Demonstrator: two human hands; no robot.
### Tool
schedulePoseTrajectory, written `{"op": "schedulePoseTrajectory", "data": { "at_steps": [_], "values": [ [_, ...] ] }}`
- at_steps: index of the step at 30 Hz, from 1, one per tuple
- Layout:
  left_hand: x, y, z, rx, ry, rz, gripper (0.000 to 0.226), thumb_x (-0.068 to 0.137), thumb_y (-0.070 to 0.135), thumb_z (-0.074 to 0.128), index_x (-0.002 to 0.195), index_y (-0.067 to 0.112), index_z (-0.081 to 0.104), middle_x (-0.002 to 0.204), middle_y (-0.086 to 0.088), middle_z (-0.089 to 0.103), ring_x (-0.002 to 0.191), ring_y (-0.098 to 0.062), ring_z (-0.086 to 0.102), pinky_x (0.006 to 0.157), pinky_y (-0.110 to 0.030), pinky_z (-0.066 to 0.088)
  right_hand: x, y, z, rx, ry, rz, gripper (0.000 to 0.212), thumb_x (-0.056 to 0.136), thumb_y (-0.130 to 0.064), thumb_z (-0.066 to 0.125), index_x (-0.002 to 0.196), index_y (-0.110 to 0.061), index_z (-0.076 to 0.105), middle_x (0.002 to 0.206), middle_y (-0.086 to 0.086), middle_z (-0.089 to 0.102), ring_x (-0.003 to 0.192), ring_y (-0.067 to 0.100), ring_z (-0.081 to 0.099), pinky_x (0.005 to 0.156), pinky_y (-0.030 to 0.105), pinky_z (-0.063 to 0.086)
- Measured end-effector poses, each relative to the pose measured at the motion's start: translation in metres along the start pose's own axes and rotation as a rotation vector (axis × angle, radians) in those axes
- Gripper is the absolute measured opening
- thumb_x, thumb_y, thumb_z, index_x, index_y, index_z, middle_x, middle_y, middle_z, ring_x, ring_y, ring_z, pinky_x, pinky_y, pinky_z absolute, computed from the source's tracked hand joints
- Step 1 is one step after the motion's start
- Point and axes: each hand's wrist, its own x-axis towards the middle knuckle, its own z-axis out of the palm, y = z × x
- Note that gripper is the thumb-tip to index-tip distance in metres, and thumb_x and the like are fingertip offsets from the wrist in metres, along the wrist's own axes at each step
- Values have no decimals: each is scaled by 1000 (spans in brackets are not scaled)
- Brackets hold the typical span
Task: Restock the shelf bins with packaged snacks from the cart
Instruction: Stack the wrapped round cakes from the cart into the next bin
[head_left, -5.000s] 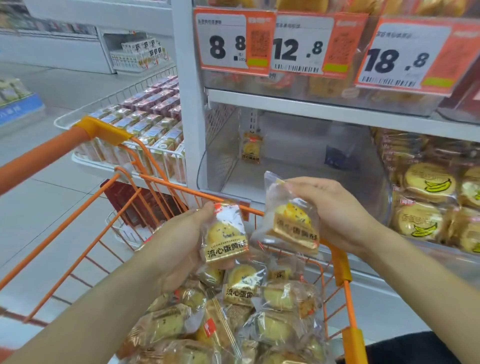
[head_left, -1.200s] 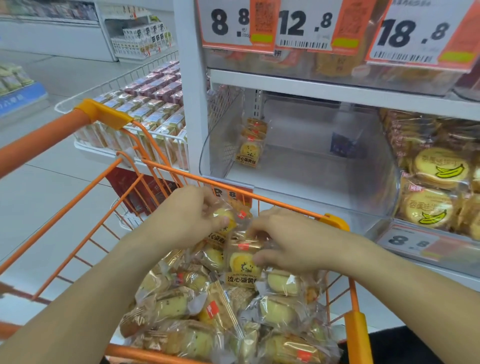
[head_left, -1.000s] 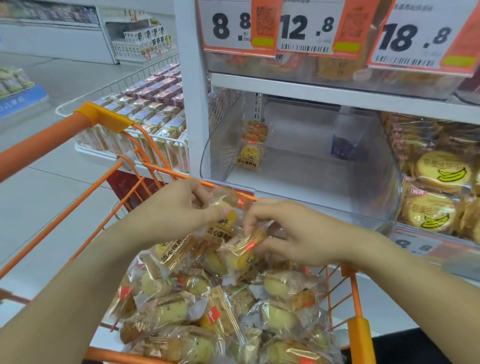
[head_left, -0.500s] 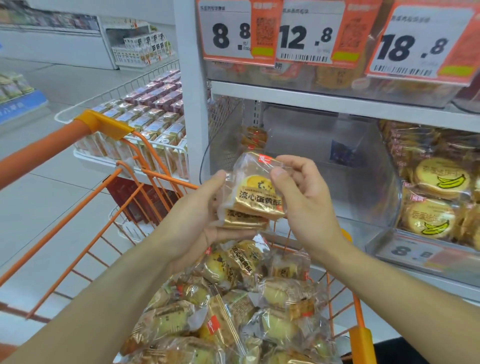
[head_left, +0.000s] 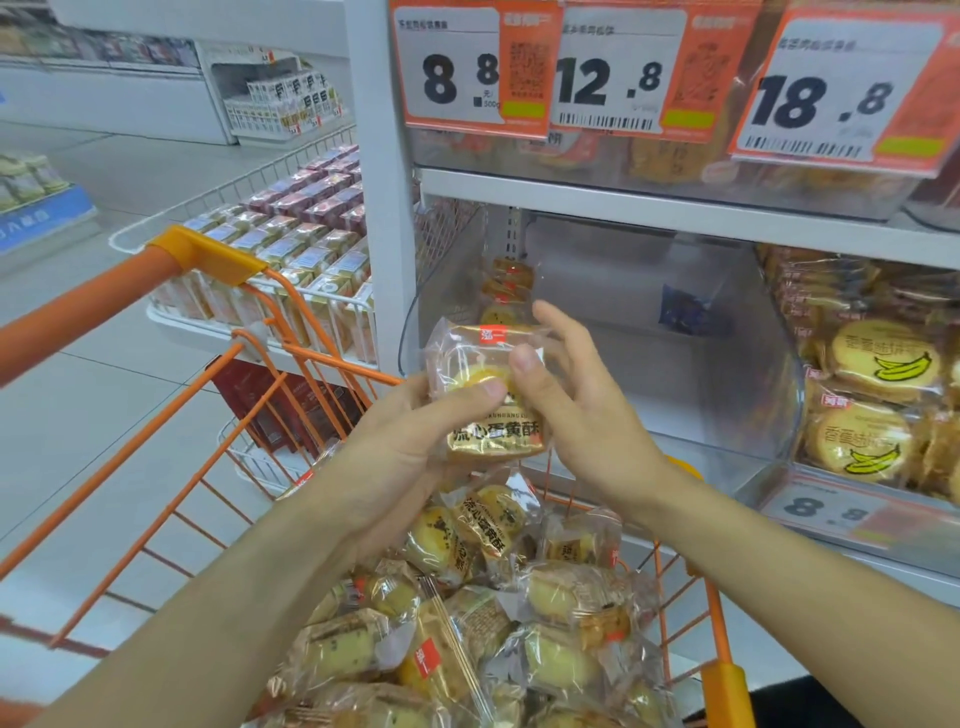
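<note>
Over the orange cart (head_left: 291, 395), my left hand (head_left: 410, 447) grips a small stack of clear-wrapped egg-yolk pastry packets (head_left: 493, 436), thumb across the front. My right hand (head_left: 587, 410) pinches the stack's upper right edge, with its thumb on the front and its fingers behind. The stack hangs just in front of a clear shelf bin (head_left: 675, 395). A few identical packets (head_left: 509, 291) stand at that bin's back left corner. Several more packets (head_left: 519, 639) are heaped in the cart below my hands.
A neighbouring bin of banana-print cakes (head_left: 878, 405) fills the shelf to the right. Orange price tags (head_left: 467, 73) hang from the shelf above. A white wire basket of boxed goods (head_left: 291, 244) stands left of the shelf post. A small blue item (head_left: 685, 312) lies deep in the clear bin.
Both hands picked packets from the cart pile and lifted them as a stack toward the bin. In the last half second the stack rose slightly and my right fingers spread.
</note>
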Motion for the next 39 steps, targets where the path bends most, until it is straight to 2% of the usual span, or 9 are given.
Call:
{"op": "schedulePoseTrajectory", "data": {
  "at_steps": [3, 6, 10, 14, 17, 20, 26, 35, 39],
  "values": [
    [0, 4, 0, 37, 50, 106, 50, 81, 25, 73, 128, 14, 60, 117, -11, 71, 103, -26, 70, 78, -39, 57, 0, -3, -8, 21, -225, 3, 70, 85, -32, 71, 146, -18, 39, 135, -2, 61, 114, 0, 63, 91, 20, 52],
    [1, 4, -6, 431, 137, 282, 45, 76, 45, 78, 117, 30, 66, 116, 1, 69, 110, -17, 66, 94, -40, 52, 0, 1, -15, -27, -314, -75, 85, 71, 1, 86, 141, -12, 41, 134, 3, 62, 125, 20, 61, 105, 42, 49],
    [7, 2, -16, 1105, 172, 429, 73, 75, 76, 56, 134, 34, 52, 129, 15, 40, 129, -1, 38, 104, -13, 31, 9, 3, -22, -164, -91, -225, 81, 63, -8, 94, 130, -10, 48, 119, 1, 67, 109, 14, 67, 91, 27, 51],
    [14, -6, -30, 1508, 102, 370, 94, 85, 80, 17, 157, 20, 15, 161, 5, 13, 151, -13, 1, 124, -37, 8, 30, 9, -39, -550, 108, -478, 69, 66, -31, 94, 121, -13, 57, 115, -3, 65, 105, 9, 64, 92, 24, 51],
    [16, -15, -36, 1700, 16, 137, 95, 86, 78, 16, 157, 19, -9, 166, 0, -13, 150, -14, -22, 122, -35, -9, 56, 18, -48, -568, 266, -370, 76, 60, -34, 96, 119, -22, 50, 115, -2, 62, 107, 16, 61, 91, 24, 51],
    [14, -22, -29, 1699, -32, 22, 92, 95, 66, 34, 156, 21, -18, 162, 0, -27, 147, -16, -29, 122, -36, -5, 90, 29, -45, -539, 316, -69, 85, 52, -33, 99, 120, -16, 50, 113, -3, 62, 104, 12, 61, 84, 19, 49],
    [17, -26, -26, 1692, -10, 27, 91, 97, 61, 36, 155, 18, -20, 162, -4, -29, 147, -19, -31, 122, -38, -2, 144, 68, -24, -539, 86, 378, 88, 48, -36, 100, 122, -15, 57, 120, -3, 66, 111, 19, 64, 97, 34, 52],
    [16, -25, -23, 1698, 3, 38, 87, 99, 60, 31, 156, 16, -18, 162, -5, -27, 147, -21, -29, 122, -37, -6, 154, 75, 5, -1090, -69, 445, 78, 73, -64, 77, 131, -16, 56, 126, 7, 63, 114, 27, 61, 98, 37, 52],
    [17, -24, -21, 1681, 6, 17, 88, 98, 61, 31, 156, 16, -17, 162, -5, -26, 147, -21, -30, 122, -38, -3, 149, 63, 4, -854, -123, 606, 51, 81, -47, 79, 116, -12, 65, 113, 7, 69, 100, 24, 67, 86, 34, 54]
  ]
}}
